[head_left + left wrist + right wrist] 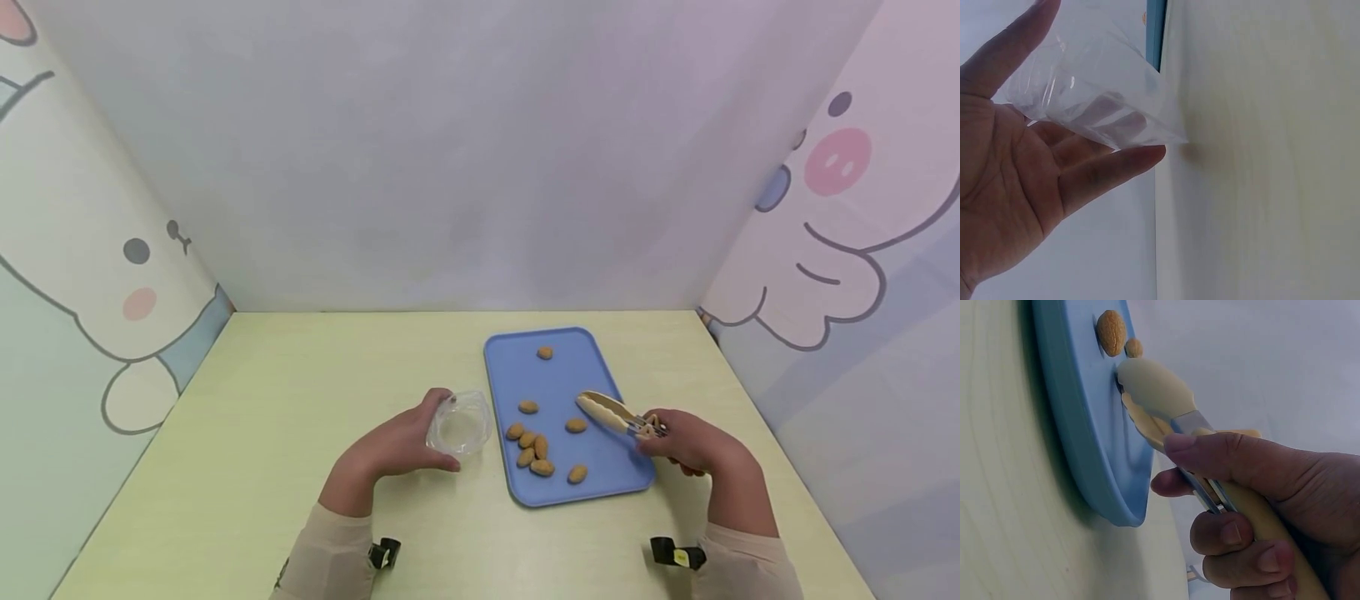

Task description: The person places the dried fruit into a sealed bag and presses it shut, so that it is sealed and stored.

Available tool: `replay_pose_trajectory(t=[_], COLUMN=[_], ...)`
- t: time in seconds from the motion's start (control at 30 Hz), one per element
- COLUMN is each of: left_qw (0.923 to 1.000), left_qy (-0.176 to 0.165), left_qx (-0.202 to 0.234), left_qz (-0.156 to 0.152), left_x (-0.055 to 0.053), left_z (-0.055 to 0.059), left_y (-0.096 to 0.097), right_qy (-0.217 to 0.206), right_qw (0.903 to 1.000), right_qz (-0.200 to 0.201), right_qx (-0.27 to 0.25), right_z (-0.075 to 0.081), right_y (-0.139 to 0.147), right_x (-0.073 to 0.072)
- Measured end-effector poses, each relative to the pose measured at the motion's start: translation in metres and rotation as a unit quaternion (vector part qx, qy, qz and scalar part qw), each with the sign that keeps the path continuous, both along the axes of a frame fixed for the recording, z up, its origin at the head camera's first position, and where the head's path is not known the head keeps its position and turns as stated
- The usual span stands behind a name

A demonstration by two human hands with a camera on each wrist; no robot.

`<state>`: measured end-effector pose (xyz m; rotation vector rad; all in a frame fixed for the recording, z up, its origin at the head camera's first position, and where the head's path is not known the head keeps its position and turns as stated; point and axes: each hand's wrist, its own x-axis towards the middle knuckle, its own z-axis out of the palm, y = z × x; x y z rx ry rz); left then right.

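My left hand (pixel 408 437) holds a clear plastic bag (pixel 463 423) from its left side, thumb and fingers spread around it. The bag's mouth faces up in the head view, and a pointed corner of the film (pixel 1166 128) shows in the left wrist view. Fingers of my right hand (pixel 686 442) are curled round a pair of tongs (pixel 607 410) with cream, scalloped heads. Those heads point left, low over the right part of a blue tray (pixel 592 358); no nut shows between them. Several brown, oval, rough-shelled nuts (pixel 542 467) lie on the tray, most grouped near its left edge.
One nut (pixel 545 352) lies alone near the tray's far end, another (pixel 577 474) near its front edge. The pale wooden table (pixel 300 375) meets a plain back wall (pixel 450 167) and side walls with cartoon animals (pixel 847 192).
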<state>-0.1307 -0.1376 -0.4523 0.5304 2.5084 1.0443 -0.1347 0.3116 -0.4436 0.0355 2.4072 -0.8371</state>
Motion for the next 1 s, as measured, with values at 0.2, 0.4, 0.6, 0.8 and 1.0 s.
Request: replay_pose_trajectory(t=[0.2,0.4,0.6,0.8,1.0], left_qw=[1.0000,1.0000,1.0000,0.9999,0.9999], left_qy=[-0.001,0.001,-0.001,-0.001,-0.001], left_qx=[-0.001,-0.007,-0.009,-0.011,-0.010], left_qz=[-0.002,-0.003,-0.002,-0.005,-0.004], left_x=[-0.0004,-0.0007,0.0001,-0.0006,0.0011], left_z=[-0.0006,-0.0001,0.0015,0.0006,0.0009], left_y=[0.0004,0.0007,0.0005,0.0010,0.0016], right_qy=[0.000,0.007,0.017,0.025,0.034], right_qw=[1.0000,1.0000,0.9997,0.9992,0.9990], right_qz=[0.002,0.004,0.005,0.008,0.017], right_qx=[-0.006,0.002,0.018,0.031,0.025], right_z=[0.0007,0.0025,0.0044,0.0055,0.0054], right_y=[-0.0004,-0.0018,-0.0034,-0.0042,-0.0042], right_x=[0.0006,0.0015,0.0033,0.0035,0.0021])
